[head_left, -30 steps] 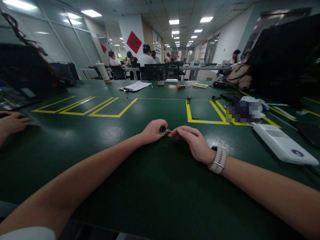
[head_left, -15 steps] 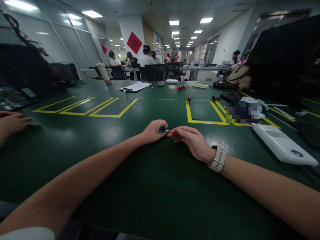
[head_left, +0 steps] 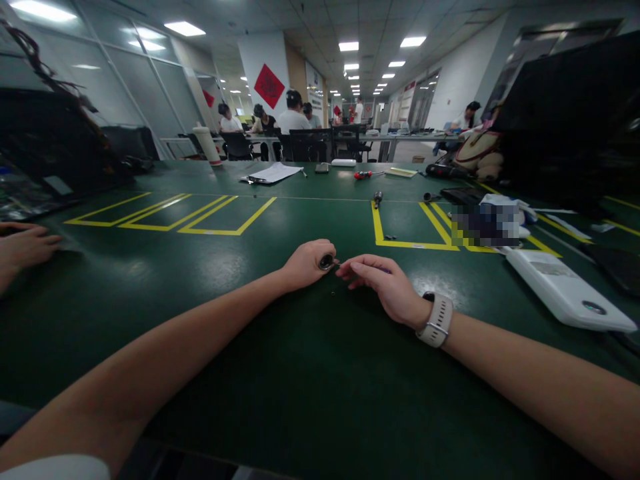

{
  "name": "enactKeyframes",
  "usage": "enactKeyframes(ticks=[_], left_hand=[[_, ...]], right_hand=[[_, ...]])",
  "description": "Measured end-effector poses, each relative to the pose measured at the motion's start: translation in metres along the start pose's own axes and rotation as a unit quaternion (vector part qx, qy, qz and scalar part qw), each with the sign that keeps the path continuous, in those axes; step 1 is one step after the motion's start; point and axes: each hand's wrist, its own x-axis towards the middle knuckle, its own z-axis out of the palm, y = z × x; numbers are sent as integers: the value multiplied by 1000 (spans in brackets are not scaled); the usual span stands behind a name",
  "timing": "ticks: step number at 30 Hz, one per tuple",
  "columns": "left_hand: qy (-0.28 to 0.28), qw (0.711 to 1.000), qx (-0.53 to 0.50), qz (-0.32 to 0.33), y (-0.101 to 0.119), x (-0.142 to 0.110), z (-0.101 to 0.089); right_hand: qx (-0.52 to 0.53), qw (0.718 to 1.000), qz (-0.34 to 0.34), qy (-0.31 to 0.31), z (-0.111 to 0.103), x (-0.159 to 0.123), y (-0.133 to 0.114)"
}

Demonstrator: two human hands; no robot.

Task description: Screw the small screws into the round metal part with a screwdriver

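Note:
My left hand [head_left: 306, 265] is closed around a round metal part [head_left: 327, 261], its dark hollow end turned toward me. Just to the right, my right hand [head_left: 377, 283] pinches a thin metal rod [head_left: 337, 263] whose tip meets the side of that part. The rod's other end is hidden by the fingers, so its exact kind does not show. A tiny ring-like piece [head_left: 333, 293] lies on the green table [head_left: 320, 373] just below both hands.
Ahead are yellow tape outlines [head_left: 420, 246], with small screws [head_left: 391, 237] and a metal fitting [head_left: 378, 197]. A red-handled screwdriver [head_left: 363, 175] and clipboard [head_left: 273, 173] lie farther back. At right is a white power bank [head_left: 570, 287]; another person's hand [head_left: 30, 247] rests at left.
The round metal part has tilted and shifted slightly right in my left hand. My right fingers have turned a little, and less of the thin rod shows.

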Motion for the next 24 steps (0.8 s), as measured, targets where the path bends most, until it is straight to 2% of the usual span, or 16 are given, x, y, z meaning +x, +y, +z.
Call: enactKeyframes(ticks=[3, 7, 9, 11, 13, 15, 17, 21, 24], left_hand=[[11, 999, -50, -2, 0, -1, -1], [24, 997, -67, -23, 0, -1, -2], [27, 998, -53, -35, 0, -1, -2], [27, 998, -28, -45, 1, 0, -2], [28, 998, -1, -53, 2, 0, -2], [25, 998, 19, -56, 2, 0, -3], [17, 998, 33, -52, 2, 0, -3], [-6, 996, 80, -37, 3, 0, -4], [-15, 993, 111, -33, 4, 0, -3]], right_hand=[[73, 997, 28, 2, -2, 2, 0], [80, 996, 30, 6, -3, 2, -1], [12, 1000, 0, 18, -1, 1, -3], [-124, 990, -58, 30, 3, -2, -5], [-271, 954, -123, 28, 7, -7, -8], [-372, 912, -174, 19, 12, -11, -10], [-428, 880, -207, 8, 15, -14, -11], [-489, 835, -251, -11, 16, -15, -11], [-549, 789, -272, -46, 18, -17, -12]])
